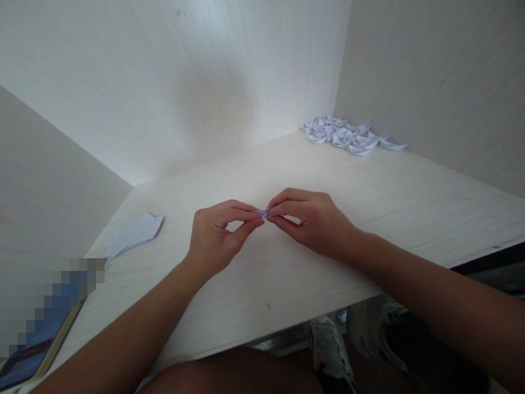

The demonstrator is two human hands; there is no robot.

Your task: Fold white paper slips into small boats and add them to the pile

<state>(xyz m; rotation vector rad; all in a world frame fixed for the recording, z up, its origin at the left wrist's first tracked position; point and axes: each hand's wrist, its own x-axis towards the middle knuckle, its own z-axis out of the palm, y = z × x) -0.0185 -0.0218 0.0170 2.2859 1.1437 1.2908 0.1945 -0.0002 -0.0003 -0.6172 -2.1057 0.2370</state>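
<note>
Bare forearms (418, 279) are extending from the lower corners of the view, nearest the camera, and are converging over the white table (246, 295). Between them, a small folded paper piece (263, 213) is being held just above the near-middle of the surface. My left hand (217, 232) is gripping its left end, with the thumb below and the fingers above. My right hand (314, 216) is pinching its right end in the same manner; the fingertips of both hands are nearly meeting and are covering most of the paper.

Left of the hands, a stack of paper sheets (135, 234) is lying flat, its edges slightly fanned. Beyond the right hand, a pile of folded paper pieces (344, 134) is resting in the far right corner, close to the panels (410, 82). At the lower left, a light-rimmed object (61, 336) is lying partly obscured by pixelation. Below the near edge, a shoe (330, 350) is showing.
</note>
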